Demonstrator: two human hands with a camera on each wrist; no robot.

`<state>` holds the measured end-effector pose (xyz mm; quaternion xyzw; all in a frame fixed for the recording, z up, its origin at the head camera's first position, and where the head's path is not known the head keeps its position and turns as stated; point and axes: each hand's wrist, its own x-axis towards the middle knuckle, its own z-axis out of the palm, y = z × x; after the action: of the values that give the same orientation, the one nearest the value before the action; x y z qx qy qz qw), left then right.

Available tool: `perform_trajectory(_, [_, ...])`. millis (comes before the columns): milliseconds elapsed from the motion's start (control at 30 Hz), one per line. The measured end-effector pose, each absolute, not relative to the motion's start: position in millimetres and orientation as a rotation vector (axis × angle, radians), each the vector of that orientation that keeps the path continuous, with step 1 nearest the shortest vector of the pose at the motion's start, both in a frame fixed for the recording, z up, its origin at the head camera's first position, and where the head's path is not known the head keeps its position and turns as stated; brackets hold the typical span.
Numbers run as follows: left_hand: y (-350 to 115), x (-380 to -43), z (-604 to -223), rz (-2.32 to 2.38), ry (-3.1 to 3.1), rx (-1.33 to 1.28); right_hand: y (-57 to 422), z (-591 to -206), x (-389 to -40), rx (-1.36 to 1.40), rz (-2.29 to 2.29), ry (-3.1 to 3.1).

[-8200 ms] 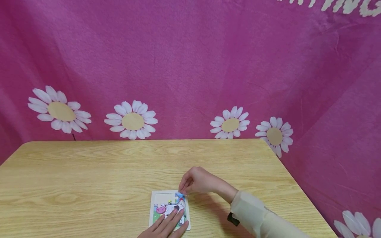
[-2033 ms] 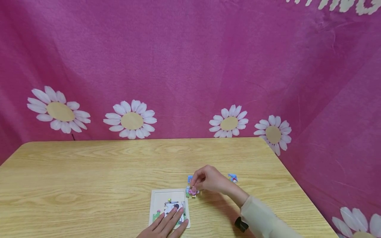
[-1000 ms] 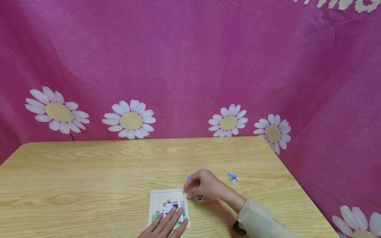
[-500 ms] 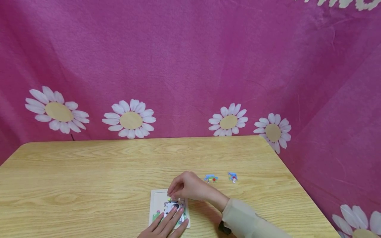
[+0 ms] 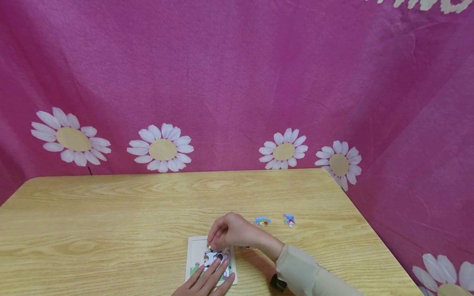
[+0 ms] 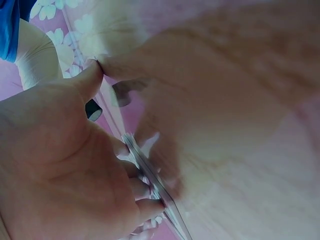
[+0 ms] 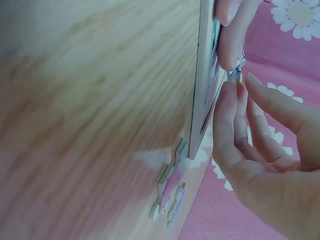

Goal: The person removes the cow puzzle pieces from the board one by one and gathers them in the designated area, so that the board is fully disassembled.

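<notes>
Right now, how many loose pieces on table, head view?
3 visible: red-dotted piece, then blue piece, right of the right hand; third piece mostly behind that hand. Others may be hidden.

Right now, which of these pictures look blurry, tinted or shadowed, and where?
Head view: bright and fairly crisp, with a soft shadow on the table beneath the right sleeve; left wrist view: hazy, the left hand readable but a brownish blur at right too soft to identify; right wrist view: the table's wood grain smeared, with a pinkish tint at lower left.
</notes>
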<state>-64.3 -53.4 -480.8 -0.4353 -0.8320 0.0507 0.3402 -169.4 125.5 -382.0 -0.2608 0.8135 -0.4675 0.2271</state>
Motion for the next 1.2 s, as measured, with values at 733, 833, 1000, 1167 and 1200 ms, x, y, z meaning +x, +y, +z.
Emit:
perform_trajectory(733, [-51.6, -64.1, -480.2, 0.124, -2.200, -1.130, 141.0, -375.7, -174.6, -0.728, -1.411, 2.197])
perform_trajectory(833, [-51.4, -64.1, -480.4, 0.101, -2.190, -1.123, 155.2, -371.7, -176.2, -0.694, -1.422, 2.198])
perform_trajectory(1000, [-51.4, -62.8, -477.1, 0.088, -2.225, -1.129, 183.7, -369.0, -177.4, -0.668, -1.394, 2.245])
perform_trajectory(1167, [-51.0, -60.8, -473.6, 0.077, -2.294, -1.152, 212.5, -370.5, -175.9, -0.630, -1.326, 2.348])
perform_trajectory(1200, [-50.9, -60.7, -473.4, 0.069, -2.303, -1.154, 217.8, -371.1, -175.7, -0.617, -1.311, 2.370])
